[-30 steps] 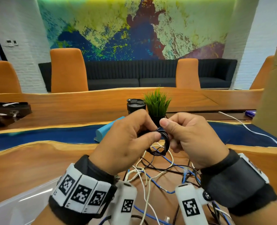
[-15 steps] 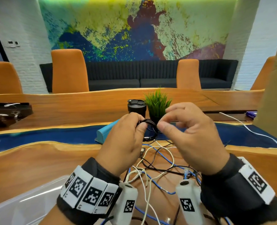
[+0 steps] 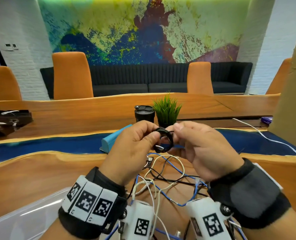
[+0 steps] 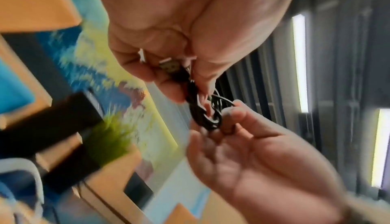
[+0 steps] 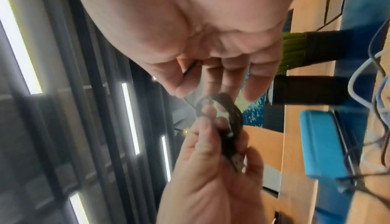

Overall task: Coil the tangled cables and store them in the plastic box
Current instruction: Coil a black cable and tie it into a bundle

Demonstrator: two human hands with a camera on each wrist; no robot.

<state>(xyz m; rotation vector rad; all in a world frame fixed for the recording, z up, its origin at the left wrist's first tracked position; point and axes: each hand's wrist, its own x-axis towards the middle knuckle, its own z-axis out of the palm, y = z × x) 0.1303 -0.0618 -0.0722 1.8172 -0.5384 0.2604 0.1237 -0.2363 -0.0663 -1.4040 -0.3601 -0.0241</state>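
Fingers and thumb of the left hand [image 3: 131, 149] curl round one side of a small black cable coil [image 3: 162, 141] and pinch its turns together; a metal USB plug [image 4: 170, 65] lies inside that grip. Fingers of the right hand [image 3: 202, 149] are bent, thumb and forefinger pinching the cable's thin free strand at the coil's right edge, the other fingers loosely curled with nothing in them. Both hands are raised above the table.

Wooden table [image 3: 31, 177] with a blue inlaid band: it carries all else. Clear plastic box [image 3: 22, 217]: near left corner, by the left wrist; only part of its rim shows, its contents not visible. Tangle of blue, white and black cables [image 3: 162, 181]: on the table under the hands, between the wrists, not yet coiled. Blue case [image 3: 112, 141]: just behind the left hand. Black lidded cup [image 3: 144, 114] and potted grass plant [image 3: 167, 110]: side by side, farther back, centre. White cable [image 3: 265, 135]: far right, apart from the tangle.

Step in hand, as judged: securing the finished coil with its tail. To do it well, the left-hand pinch should keep every turn flat and together, while the right hand draws the strand snugly round the bundle and tucks the end through, without slack. Loosening the left grip early would likely let the turns spring apart.
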